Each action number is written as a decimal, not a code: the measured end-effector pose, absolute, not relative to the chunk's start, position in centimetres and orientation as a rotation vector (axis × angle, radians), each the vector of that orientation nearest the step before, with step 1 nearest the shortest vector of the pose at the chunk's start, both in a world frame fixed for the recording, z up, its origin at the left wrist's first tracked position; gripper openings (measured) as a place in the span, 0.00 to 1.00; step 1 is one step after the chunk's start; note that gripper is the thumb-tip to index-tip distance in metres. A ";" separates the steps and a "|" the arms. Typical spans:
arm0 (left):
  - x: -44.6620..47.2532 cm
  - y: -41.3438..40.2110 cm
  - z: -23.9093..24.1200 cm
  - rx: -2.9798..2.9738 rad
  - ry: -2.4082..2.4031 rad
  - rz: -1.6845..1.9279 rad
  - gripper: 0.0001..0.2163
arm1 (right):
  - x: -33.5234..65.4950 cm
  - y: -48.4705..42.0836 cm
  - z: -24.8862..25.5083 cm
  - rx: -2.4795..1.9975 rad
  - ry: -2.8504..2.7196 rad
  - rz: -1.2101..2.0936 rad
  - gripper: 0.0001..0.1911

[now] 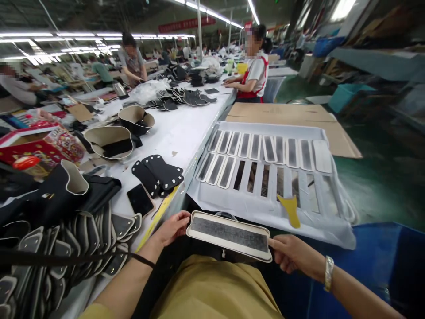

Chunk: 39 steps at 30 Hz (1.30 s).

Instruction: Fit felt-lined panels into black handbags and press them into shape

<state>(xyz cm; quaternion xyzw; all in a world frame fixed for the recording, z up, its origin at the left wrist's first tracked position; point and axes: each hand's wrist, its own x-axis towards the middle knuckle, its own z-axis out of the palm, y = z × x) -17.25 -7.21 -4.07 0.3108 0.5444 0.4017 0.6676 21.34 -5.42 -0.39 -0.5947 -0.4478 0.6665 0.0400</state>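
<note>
A long panel with a cream border and a dark grey strip (230,235) is held out level over my lap. My left hand (172,228) pinches its left end. At the other end, my right hand (288,252) grips the corner between thumb and fingers. Just beyond lies a white cloth-covered rack (206,197) carrying two rows of similar narrow panels (255,146), with open slots in the nearer row. A yellow scraper-like tool (291,210) rests on the rack's front part.
Left on the white table are a phone (140,199), black studded pieces (157,173), curved bag bodies (109,141) and a heap of grey panels (73,248). Flat cardboard (282,110) lies behind the rack. A person in a red apron (254,75) works farther along the table.
</note>
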 end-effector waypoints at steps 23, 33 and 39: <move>-16.6 -4.7 -2.6 1.567 1.493 0.681 0.20 | 21.2 -6.4 1.0 -1.961 -1.920 1.162 0.19; -7.8 -7.1 1.1 2.660 1.116 0.280 0.09 | 12.9 -8.8 2.8 -1.347 -2.745 0.150 0.15; -8.3 -7.0 0.7 2.607 1.161 0.215 0.12 | 12.3 -9.2 2.1 -1.465 -2.726 0.150 0.17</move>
